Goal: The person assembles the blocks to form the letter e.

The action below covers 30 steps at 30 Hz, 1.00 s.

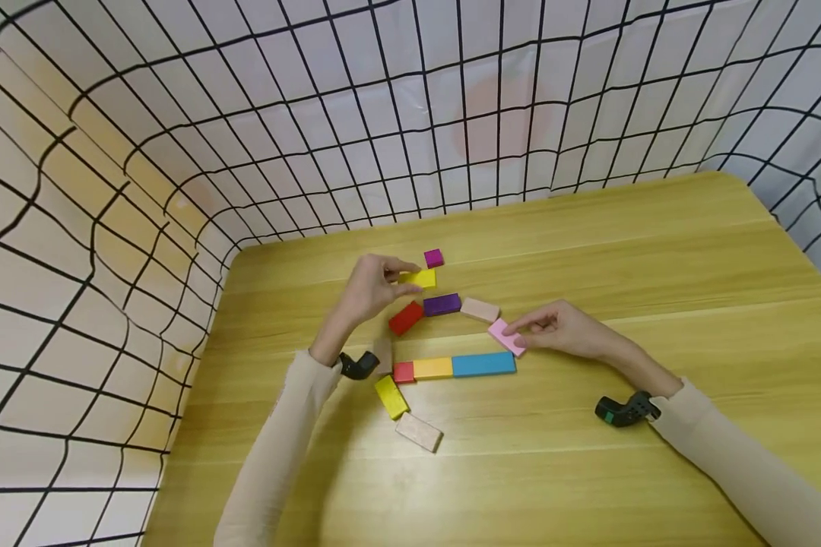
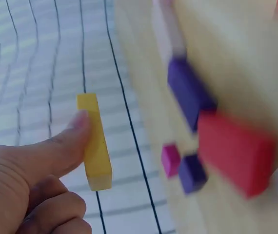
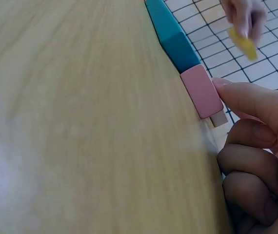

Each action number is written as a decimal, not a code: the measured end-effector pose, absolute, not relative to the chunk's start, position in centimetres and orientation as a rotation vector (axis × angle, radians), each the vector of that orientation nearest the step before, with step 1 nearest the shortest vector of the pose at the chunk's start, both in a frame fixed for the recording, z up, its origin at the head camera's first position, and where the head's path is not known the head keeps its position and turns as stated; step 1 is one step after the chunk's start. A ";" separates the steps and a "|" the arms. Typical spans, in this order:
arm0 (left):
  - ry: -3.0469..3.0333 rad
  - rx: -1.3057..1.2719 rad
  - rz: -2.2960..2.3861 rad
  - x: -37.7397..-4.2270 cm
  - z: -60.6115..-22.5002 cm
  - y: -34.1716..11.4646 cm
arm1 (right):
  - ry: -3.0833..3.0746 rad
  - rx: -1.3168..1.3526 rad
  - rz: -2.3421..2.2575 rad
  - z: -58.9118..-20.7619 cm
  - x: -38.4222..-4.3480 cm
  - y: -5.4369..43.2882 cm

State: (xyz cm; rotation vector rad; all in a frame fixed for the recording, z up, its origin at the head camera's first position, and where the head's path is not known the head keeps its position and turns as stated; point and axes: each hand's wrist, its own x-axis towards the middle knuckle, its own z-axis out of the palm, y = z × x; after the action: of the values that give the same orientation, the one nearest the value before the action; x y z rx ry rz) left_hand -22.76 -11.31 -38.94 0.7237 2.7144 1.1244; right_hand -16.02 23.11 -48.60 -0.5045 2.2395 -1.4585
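Note:
My left hand (image 1: 375,287) pinches a yellow block (image 1: 420,279) between thumb and fingers, raised above the table in the left wrist view. Near it are a magenta block (image 1: 434,258), a purple block (image 1: 441,305) and a red block (image 1: 406,318). The right hand (image 1: 562,330) has thumb and fingertips on a pink block (image 1: 506,336), which lies on the table close to the end of a blue block (image 1: 483,364). Its other fingers are curled in the right wrist view. A beige block (image 1: 480,309) lies between the purple and pink ones.
An orange-yellow block (image 1: 433,368) and a small red block (image 1: 404,372) line up with the blue one. Beside my left wrist lies a tan block (image 1: 383,355); nearer are another yellow block (image 1: 391,397) and a pale wooden block (image 1: 419,432). Black wire mesh (image 1: 397,114) borders the table.

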 end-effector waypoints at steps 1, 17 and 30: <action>2.688 0.734 1.144 -21.6 -39.0 -11.3 | 2.243 -0.500 -1.456 -48.6 -16.0 23.1; 2.372 0.871 1.187 -9.1 -42.3 -9.3 | 2.224 -0.502 -1.479 -48.6 -16.1 23.1; 2.453 1.092 0.861 -7.1 -45.0 -7.9 | 2.208 -0.504 -1.491 -48.5 -16.0 23.1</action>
State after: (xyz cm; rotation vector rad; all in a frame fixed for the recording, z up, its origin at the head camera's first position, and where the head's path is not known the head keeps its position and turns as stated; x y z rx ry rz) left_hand -7.10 -7.86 -45.02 1.0923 2.4534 0.8606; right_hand -16.05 23.07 -48.54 -0.5037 2.2079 -1.4912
